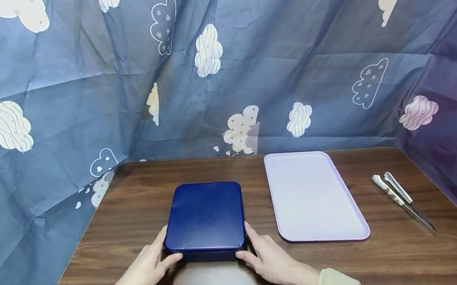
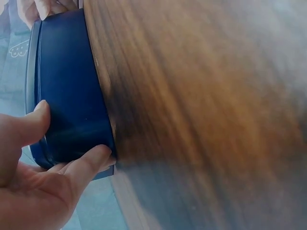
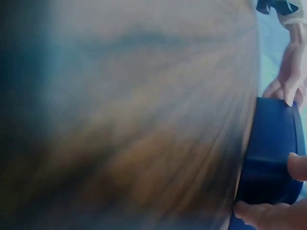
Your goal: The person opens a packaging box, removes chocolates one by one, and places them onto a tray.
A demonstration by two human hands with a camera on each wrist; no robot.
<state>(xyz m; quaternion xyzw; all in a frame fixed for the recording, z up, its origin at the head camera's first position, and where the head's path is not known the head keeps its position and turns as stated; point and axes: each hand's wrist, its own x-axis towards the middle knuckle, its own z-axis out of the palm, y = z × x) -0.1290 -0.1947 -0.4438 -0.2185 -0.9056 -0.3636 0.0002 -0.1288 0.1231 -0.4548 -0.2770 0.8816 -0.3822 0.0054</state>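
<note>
On brown wood-grain table (image 1: 132, 203), L hand (image 1: 147, 268) & R hand (image 1: 267, 258) gripping glossy navy sq. box (image 1: 205, 217), opp. sides.

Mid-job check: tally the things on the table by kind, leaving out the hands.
Blue box: 1
Pale lilac tray: 1
White-handled utensils: 2
Total: 4
</note>
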